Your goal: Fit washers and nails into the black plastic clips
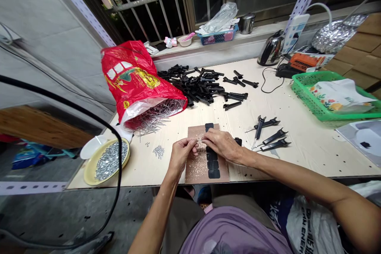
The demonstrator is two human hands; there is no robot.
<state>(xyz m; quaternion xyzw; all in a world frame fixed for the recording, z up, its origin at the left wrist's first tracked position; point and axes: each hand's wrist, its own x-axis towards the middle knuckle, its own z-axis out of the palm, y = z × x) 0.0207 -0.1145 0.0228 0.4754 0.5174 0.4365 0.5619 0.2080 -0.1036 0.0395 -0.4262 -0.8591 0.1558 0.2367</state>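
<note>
My left hand (180,154) and my right hand (223,145) meet over a brown board (195,168), their fingertips pinched together. Between them shows a thin metal pin (199,140), with both hands closed on it; its ends are hidden by the fingers. A strip of black pads (213,165) runs along the board, partly under my right hand. To the right lie several black fork-ended plastic pieces (269,136), with thin metal shafts sticking out of some. Left of the board sits a small pile of tiny metal parts (158,151).
A red plastic bag (133,75) spills metal pins (154,115) at the left. Behind the board is a heap of black plastic pieces (202,85). A yellow bowl (126,160) of small metal parts, a green basket (320,115) and a kettle (270,47) stand around the table.
</note>
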